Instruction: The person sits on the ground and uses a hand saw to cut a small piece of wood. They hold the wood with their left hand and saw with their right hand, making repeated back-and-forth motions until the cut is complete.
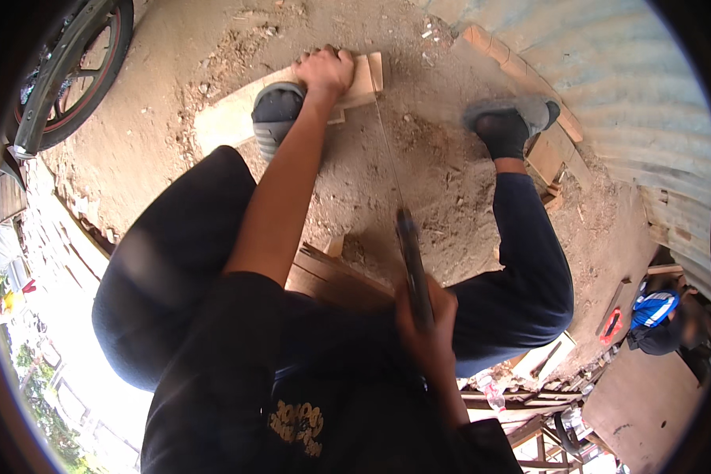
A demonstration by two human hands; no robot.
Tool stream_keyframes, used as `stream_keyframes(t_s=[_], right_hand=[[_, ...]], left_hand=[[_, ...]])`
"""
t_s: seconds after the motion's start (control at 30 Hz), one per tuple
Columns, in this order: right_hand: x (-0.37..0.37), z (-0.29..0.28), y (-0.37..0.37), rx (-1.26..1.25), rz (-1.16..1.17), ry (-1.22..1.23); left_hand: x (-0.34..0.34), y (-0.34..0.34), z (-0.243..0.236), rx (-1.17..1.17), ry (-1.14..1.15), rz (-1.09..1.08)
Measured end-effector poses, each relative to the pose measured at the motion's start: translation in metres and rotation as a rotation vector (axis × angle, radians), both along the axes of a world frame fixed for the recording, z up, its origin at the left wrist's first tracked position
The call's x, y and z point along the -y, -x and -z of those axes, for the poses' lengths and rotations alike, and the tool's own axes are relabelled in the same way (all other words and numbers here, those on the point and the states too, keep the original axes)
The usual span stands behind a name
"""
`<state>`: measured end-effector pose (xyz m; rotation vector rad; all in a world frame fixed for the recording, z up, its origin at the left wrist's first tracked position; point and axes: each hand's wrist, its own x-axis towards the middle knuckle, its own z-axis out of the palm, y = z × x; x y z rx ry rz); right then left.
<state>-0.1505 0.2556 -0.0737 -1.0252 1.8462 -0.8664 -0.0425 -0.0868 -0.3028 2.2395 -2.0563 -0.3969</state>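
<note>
A pale wooden board (221,122) lies on the dirt in the upper middle, with my left foot (276,118) in a grey sandal on it. My left hand (326,73) grips the board near its right end, fingers curled over the far edge. My right hand (426,312), low in the middle, is closed on the dark handle of a saw (411,253). The saw's long thin blade runs up from the handle to the board, at a line just right of my left hand.
A wheel (103,67) stands top left. A corrugated metal sheet (648,126) runs along the right, with bricks or blocks (494,51) and scrap wood (553,158) at its foot. A person (656,320) in blue and dark clothing is at lower right, beside a large panel (640,403).
</note>
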Motion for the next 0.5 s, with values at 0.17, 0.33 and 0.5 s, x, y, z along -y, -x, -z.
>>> stream_keyframes(t_s=[0.17, 0.33, 0.5], right_hand=[[0.036, -0.003, -0.001, 0.040, 0.034, -0.041], [0.007, -0.007, -0.001, 0.004, -0.003, -0.010], [0.039, 0.002, -0.002, 0.027, 0.020, -0.049]], left_hand=[[0.004, 0.000, -0.006, -0.024, -0.032, -0.004], [0.001, 0.002, -0.011, -0.051, -0.068, -0.004], [0.003, -0.001, -0.014, -0.036, -0.095, 0.005]])
